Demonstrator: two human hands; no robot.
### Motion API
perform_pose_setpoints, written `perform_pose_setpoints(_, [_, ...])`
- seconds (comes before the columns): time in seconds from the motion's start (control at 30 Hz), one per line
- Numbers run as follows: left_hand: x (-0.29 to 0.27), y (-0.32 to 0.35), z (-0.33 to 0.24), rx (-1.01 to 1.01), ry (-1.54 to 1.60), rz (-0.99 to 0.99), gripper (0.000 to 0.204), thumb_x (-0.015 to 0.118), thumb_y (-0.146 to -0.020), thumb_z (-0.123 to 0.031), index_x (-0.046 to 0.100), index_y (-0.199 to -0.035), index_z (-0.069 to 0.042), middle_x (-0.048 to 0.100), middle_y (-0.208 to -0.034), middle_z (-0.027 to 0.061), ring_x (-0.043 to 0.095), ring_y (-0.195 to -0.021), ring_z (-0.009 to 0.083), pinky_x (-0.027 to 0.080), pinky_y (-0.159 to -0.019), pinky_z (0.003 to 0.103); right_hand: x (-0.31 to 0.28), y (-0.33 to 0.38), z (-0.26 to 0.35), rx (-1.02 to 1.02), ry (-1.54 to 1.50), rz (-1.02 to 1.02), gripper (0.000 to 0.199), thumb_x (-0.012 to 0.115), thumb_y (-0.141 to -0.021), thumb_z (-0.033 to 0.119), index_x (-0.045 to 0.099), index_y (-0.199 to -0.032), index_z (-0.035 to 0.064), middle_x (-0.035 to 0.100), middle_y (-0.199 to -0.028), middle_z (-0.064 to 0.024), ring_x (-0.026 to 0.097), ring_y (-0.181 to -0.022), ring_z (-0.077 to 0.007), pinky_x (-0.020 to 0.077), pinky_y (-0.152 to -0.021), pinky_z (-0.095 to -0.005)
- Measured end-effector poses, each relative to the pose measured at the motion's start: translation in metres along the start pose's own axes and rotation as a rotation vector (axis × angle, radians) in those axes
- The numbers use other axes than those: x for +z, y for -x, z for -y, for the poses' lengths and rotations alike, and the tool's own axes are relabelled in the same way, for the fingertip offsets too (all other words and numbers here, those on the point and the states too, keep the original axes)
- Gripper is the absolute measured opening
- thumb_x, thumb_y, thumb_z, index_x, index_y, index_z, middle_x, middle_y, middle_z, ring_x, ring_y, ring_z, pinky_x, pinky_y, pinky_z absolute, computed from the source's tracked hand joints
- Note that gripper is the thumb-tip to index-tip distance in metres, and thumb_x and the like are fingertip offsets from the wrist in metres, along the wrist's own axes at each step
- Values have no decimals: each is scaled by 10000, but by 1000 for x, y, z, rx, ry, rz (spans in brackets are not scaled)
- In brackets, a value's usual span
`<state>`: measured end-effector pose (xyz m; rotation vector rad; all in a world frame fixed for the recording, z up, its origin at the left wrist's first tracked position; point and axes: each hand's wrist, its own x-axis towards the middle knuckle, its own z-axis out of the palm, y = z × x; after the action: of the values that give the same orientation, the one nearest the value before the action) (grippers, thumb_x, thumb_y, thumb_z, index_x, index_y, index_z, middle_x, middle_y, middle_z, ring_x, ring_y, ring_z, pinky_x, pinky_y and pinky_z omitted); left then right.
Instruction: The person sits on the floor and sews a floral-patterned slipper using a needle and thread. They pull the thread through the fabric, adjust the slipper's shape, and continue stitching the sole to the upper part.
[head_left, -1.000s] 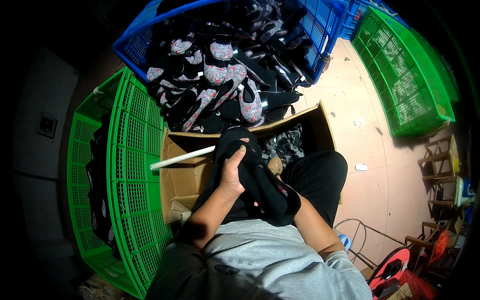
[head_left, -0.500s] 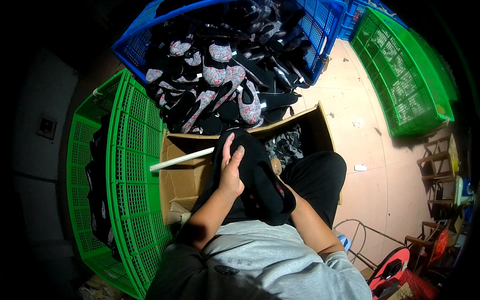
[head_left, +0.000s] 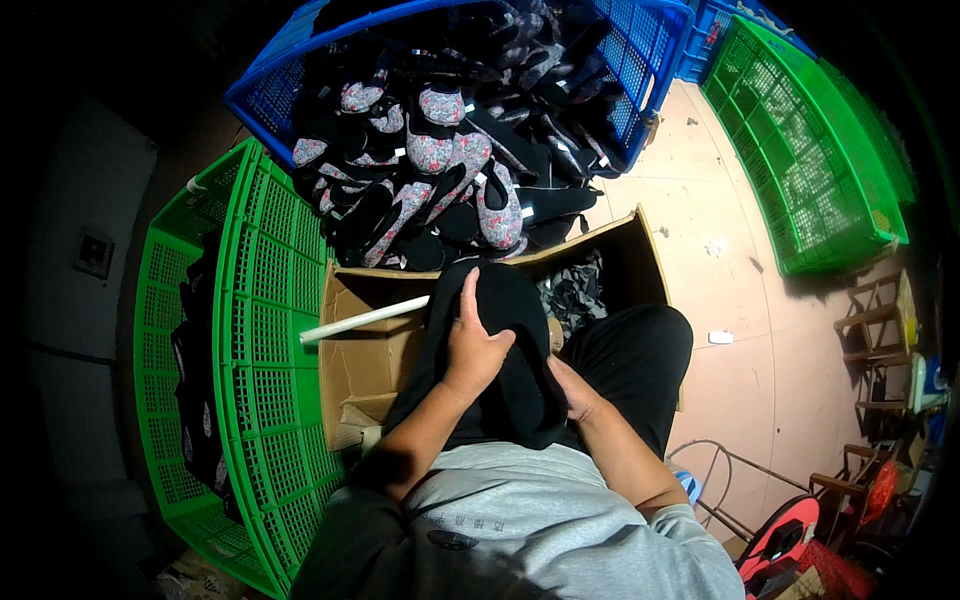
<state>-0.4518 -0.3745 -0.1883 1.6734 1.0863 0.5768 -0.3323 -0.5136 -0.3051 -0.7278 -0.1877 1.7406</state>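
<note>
Pale floor (head_left: 700,230), right; centre, half-spread left hand (head_left: 475,352) and part-hidden right hand (head_left: 577,390) grip black cloth slipper (head_left: 522,312), probably soft, light: pinch edges!

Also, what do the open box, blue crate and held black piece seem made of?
Open box: probably cardboard, matt brown, with creased panels. Blue crate: likely moulded plastic, slightly glossy, with regular lattice walls. Black piece: apparently cloth, dull, softly curved; exact fibre unclear.
</note>
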Motion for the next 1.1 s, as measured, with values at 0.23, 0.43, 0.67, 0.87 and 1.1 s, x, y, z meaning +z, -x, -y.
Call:
perform_pose_setpoints(0.23, [-2, -8, 22, 236, -6, -39, 870, 654, -691, 59, 300, -1472, -90, 468, -1406, 218, 502, -1259, 367, 422, -1027, 376, -18, -5, -10, 65, 27, -2, 675, 490, -941, 580, 440, -1395, 83, 539, -1346, -92, 538, -1199, -213, 462, -998, -373])
perform_pose_setpoints(0.43, [9, -9, 25, 345, -156, -51, 834, 630, -672, 59, 343, -1450, -31, 469, -1394, 220, 474, -1280, 369, 375, -1069, 384, 15, -6, 9, -68, -82, -226, 716, 467, -940, 602, 420, -1416, 69, 516, -1371, -130, 514, -1228, -261, 429, -1033, -403])
perform_pose_setpoints(0.67, [15, -5, 22, 353, -279, -70, 839, 662, -688, 27, 334, -1455, -62, 516, -1271, 243, 521, -1153, 432, 443, -966, 429, 18, -4, 14, -57, -76, -240, 705, 469, -949, 582, 407, -1428, 68, 508, -1378, -134, 510, -1230, -258, 425, -1037, -393])
perform_pose_setpoints(0.87, [14, -5, 23, 344, -296, -72, 843, 666, -687, 19, 331, -1457, -67, 521, -1239, 251, 530, -1125, 439, 450, -950, 440, 6, -9, 8, -51, -109, -220, 698, 476, -952, 572, 403, -1431, 69, 503, -1382, -126, 511, -1224, -250, 424, -1037, -386])
perform_pose_setpoints(1.1, [15, -6, 28, 336, -310, -52, 882, 723, -704, -55, 305, -1475, -139, 504, -1245, 251, 541, -1079, 457, 469, -909, 475, 5, -10, 7, -63, -113, -206, 693, 464, -960, 565, 394, -1440, 70, 493, -1395, -126, 503, -1235, -256, 414, -1048, -383])
